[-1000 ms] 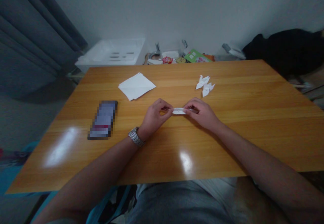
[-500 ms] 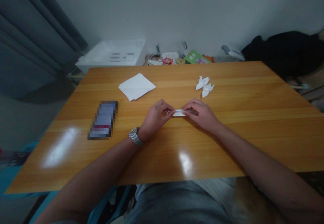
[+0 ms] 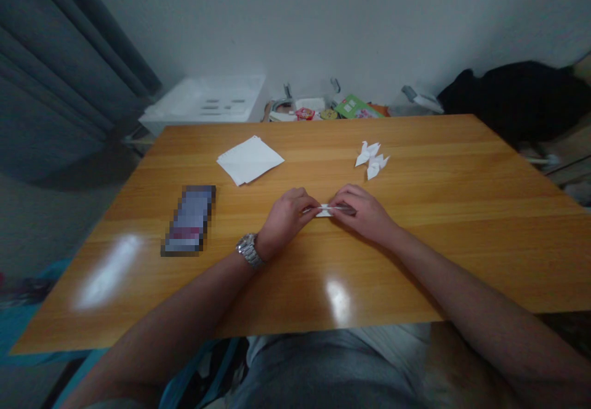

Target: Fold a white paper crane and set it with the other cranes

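Note:
A small folded white paper piece [image 3: 325,211] lies on the wooden table [image 3: 415,242] between my two hands. My left hand [image 3: 286,218], with a metal watch on its wrist, pinches the paper's left end with curled fingers. My right hand [image 3: 362,212] is closed over the paper's right end and presses it to the table. Most of the paper is hidden under my fingers. Two finished white paper cranes [image 3: 372,157] sit just beyond my right hand.
A stack of white paper sheets [image 3: 249,159] lies at the far left centre. A dark phone [image 3: 189,219] rests left of my left hand. A white box [image 3: 205,102], small clutter and a dark cloth heap [image 3: 517,98] lie behind the table.
Both hands have drawn closer together over the paper, so less of it shows than a second ago. The view has shifted slightly downward.

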Demonstrator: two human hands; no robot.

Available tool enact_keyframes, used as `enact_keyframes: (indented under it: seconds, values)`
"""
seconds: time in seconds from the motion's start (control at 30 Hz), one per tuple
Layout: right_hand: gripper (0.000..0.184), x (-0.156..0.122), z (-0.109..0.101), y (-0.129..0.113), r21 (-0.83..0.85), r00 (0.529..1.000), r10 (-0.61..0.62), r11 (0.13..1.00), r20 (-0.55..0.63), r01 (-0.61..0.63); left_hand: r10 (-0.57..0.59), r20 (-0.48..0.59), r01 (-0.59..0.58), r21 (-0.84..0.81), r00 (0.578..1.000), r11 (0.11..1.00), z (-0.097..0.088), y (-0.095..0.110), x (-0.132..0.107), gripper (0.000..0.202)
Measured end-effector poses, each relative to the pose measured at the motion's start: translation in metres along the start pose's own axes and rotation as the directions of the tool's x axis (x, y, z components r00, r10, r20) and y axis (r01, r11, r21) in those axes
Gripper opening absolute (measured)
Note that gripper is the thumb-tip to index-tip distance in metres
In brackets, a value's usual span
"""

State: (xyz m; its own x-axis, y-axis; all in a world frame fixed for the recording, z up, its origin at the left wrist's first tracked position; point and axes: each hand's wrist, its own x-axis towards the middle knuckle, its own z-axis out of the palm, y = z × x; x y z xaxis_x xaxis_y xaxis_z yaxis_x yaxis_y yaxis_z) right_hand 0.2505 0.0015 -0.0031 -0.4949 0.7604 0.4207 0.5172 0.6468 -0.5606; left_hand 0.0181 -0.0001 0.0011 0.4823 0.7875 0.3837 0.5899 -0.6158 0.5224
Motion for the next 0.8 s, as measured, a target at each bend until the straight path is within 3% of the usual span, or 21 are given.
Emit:
enact_keyframes:
  seconds: [0.43,0.67,0.8]
  values:
    - [0.015,0.001,0.006,0.003,-0.059,0.999,-0.036,0.998,-0.008,0.036,-0.018,0.042,0.022,-0.087,0.999,0.996,0.000,0.000,0.001,0.012]
    - [0.016,0.001,0.011,0.002,-0.069,0.999,-0.036,0.997,-0.002,0.036,0.067,0.041,-0.066,-0.042,0.997,0.997,0.003,-0.002,-0.002,0.019]
    - [0.016,0.003,0.016,0.000,-0.040,1.000,-0.025,0.999,0.007,0.025,0.063,0.060,-0.060,-0.047,0.996,0.997,0.003,-0.003,-0.002,0.023]
